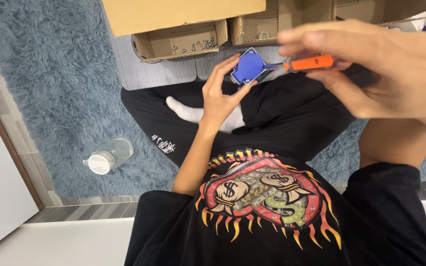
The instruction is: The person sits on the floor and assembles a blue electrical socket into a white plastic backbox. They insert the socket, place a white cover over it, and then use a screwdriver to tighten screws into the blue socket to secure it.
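My left hand (221,89) pinches a small blue part (248,66) with a round face and metal corners, held above my crossed legs. My right hand (371,64), close to the camera, grips a screwdriver with an orange and clear handle (312,62). Its thin shaft points left and its tip meets the right side of the blue part. I sit on the floor in black trousers and a white sock (193,112).
Open cardboard boxes (183,42) lie ahead on a grey mat; one holds several loose screws (198,46). A clear plastic bottle (108,155) lies on the shaggy blue rug (50,88) at my left. A white door stands at far left.
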